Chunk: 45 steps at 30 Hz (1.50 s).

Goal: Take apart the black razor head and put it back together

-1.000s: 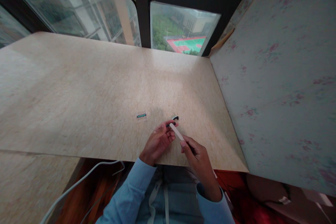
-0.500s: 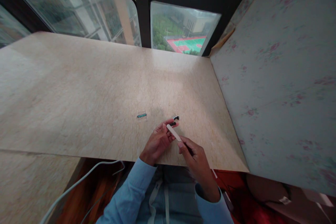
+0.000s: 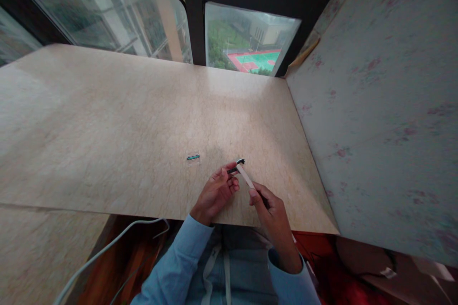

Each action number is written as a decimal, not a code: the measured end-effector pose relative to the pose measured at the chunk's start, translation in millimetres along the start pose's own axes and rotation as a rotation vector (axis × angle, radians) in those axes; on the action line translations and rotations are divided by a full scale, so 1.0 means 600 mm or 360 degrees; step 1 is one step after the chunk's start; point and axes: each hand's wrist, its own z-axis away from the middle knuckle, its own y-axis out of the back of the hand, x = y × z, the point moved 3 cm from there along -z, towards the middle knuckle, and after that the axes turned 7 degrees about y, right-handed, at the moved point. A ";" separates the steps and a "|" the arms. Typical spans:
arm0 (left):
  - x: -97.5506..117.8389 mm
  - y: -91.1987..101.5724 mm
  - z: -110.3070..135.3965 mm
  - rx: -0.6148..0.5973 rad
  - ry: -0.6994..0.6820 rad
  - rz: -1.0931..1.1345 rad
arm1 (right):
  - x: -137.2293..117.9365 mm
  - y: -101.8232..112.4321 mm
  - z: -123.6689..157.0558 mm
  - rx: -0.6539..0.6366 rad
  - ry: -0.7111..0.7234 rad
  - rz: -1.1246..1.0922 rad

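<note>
My left hand (image 3: 219, 193) is closed in a pinch around a small, narrow black piece (image 3: 232, 170) with a black-and-white, jagged far end (image 3: 241, 161). What exactly this piece is cannot be made out. A pale, flat stick with a rounded tip (image 3: 245, 176) is gripped in my right hand (image 3: 267, 207), thumb on top. The stick's tip lies over the black piece near its jagged end; whether they touch cannot be told. On the tabletop, left of and beyond my hands, lies a small teal-and-black bar (image 3: 193, 157) with clear edging.
The marbled beige tabletop (image 3: 143, 119) runs back to dark-framed windows (image 3: 198, 33). A floral-patterned panel (image 3: 379, 119) rises along its right side. At the lower left, a white cable (image 3: 107, 250) hangs past the front edge.
My right hand and the stick have shifted slightly right, so the stick's tip is now nearer the jagged end. More of the black piece shows. The teal bar has stayed put.
</note>
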 end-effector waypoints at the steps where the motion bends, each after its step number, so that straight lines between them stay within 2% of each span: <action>1: 0.000 0.000 0.000 0.0008 0.0002 0.0006 | 0.003 0.003 0.000 0.0037 -0.0022 0.0006; 3: 0.000 0.000 0.000 0.0016 0.0006 0.0014 | 0.006 0.007 0.001 0.0076 -0.0044 0.0007; 8: 0.000 -0.001 0.000 -0.0031 -0.0006 0.0011 | 0.009 0.003 0.004 -0.0028 0.0009 -0.0046; 14: 0.000 0.001 -0.001 -0.0018 0.0002 -0.0005 | 0.014 0.008 0.006 0.0096 -0.0051 0.0009; 19: 0.000 0.000 0.000 -0.0046 -0.0011 -0.0015 | 0.007 0.002 0.006 -0.0023 0.0022 -0.0027; 24: -0.001 0.002 0.000 0.0019 0.0005 -0.0032 | 0.010 0.006 0.008 0.0064 -0.0021 0.0040; 29: -0.002 0.004 0.000 0.0009 -0.0001 -0.0033 | 0.009 0.000 0.008 -0.0044 0.0073 0.0027; 34: -0.003 0.005 0.000 0.0000 0.0022 -0.0047 | 0.014 0.003 0.008 0.0058 0.0022 0.0068; 40: -0.003 0.002 0.000 0.0015 0.0042 -0.0082 | 0.007 -0.005 0.007 -0.0055 0.0082 0.0028; 45: -0.003 0.001 0.000 0.0004 0.0045 -0.0095 | 0.006 -0.001 0.007 0.0050 0.0043 0.0044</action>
